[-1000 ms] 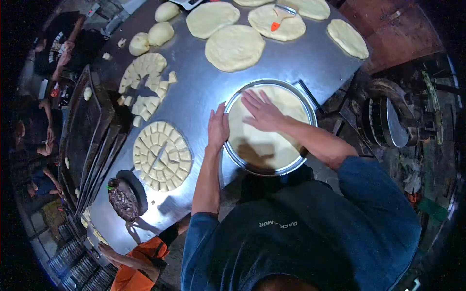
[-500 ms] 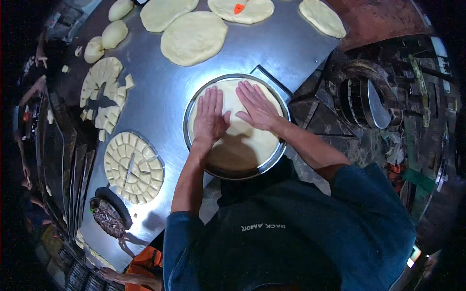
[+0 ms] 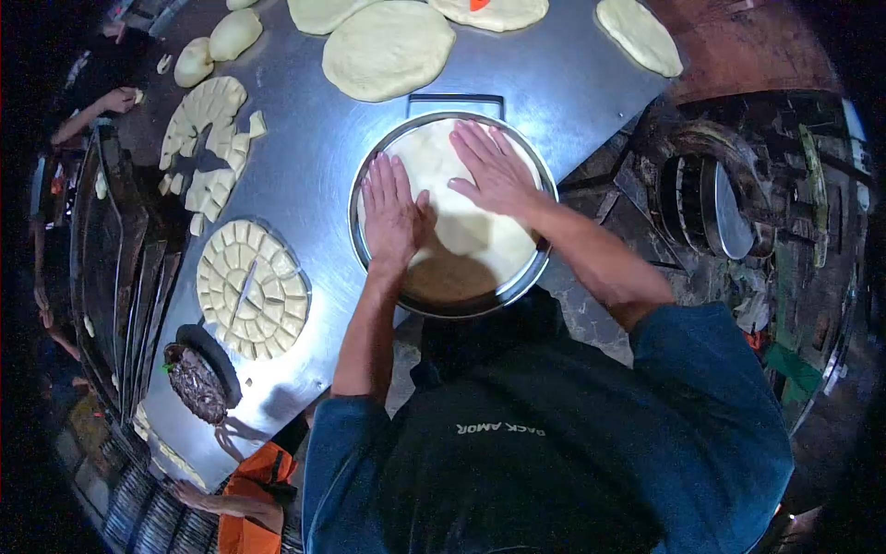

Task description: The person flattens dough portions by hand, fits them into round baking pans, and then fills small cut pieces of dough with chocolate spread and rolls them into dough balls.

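Note:
A round, shallow metal pan [image 3: 358,242] sits at the near edge of the steel table, its square handle pointing away from me. A flat sheet of pale dough [image 3: 441,157] lines it. My left hand [image 3: 394,217] lies flat on the left side of the dough, fingers stretched out. On the right side, my right hand [image 3: 498,175] presses flat with its fingers slightly spread and pointing up and left. Neither hand grips anything. Shadow falls over the near part of the dough.
Flat dough rounds [image 3: 388,51] lie on the steel table [image 3: 305,157] beyond the pan. To the left are a dough disc cut into pieces [image 3: 254,291], a partly taken-apart one [image 3: 217,102] and a dark oblong filling [image 3: 196,383]. Another person's arm [image 3: 235,506] reaches in at lower left.
The pan has turned counter-clockwise; its handle went from upper right to the far side. Both hands stay flat on the dough. The whole view has shifted slightly.

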`<action>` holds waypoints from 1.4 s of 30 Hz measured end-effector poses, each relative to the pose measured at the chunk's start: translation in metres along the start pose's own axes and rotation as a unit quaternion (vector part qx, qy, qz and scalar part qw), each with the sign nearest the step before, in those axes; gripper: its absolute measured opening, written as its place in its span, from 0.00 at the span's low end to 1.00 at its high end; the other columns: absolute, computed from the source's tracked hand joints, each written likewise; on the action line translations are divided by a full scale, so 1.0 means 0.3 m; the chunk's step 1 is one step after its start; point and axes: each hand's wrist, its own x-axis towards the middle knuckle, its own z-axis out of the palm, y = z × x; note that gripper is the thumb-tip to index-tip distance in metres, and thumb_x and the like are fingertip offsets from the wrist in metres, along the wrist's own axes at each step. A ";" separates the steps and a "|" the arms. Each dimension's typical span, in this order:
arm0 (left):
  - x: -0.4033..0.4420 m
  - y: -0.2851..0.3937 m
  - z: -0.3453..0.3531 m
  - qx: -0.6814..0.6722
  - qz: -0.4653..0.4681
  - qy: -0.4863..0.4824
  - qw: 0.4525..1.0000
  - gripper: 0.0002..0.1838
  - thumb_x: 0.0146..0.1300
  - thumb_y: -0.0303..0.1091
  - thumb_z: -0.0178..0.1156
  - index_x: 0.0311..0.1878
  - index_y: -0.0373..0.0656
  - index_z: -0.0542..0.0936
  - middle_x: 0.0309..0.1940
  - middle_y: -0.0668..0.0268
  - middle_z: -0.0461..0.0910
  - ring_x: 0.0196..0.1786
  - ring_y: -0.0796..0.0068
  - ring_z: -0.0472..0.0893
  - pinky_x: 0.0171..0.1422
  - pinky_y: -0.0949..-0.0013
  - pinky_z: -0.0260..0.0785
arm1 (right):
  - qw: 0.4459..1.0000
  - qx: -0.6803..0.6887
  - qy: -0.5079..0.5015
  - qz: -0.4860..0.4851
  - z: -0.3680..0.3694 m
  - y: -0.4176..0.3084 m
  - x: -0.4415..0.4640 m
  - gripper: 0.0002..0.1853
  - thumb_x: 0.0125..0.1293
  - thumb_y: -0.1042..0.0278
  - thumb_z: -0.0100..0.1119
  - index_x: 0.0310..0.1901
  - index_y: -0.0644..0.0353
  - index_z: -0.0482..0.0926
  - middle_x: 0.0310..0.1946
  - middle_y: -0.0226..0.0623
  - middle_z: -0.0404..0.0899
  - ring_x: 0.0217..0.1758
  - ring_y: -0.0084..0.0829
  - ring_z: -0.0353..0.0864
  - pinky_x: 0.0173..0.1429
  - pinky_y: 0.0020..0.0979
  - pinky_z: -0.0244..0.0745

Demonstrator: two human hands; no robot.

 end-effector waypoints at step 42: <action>0.135 -0.067 0.040 -0.337 -0.065 0.012 0.939 0.21 0.72 0.34 0.42 0.64 0.35 0.69 0.57 0.47 0.75 0.62 0.49 0.72 0.78 0.55 0.42 | 0.985 0.056 -0.146 -0.078 -0.019 -0.279 -0.069 0.32 0.72 0.53 0.39 0.71 0.65 0.55 0.73 0.49 0.51 0.79 0.40 0.44 0.79 0.49 0.34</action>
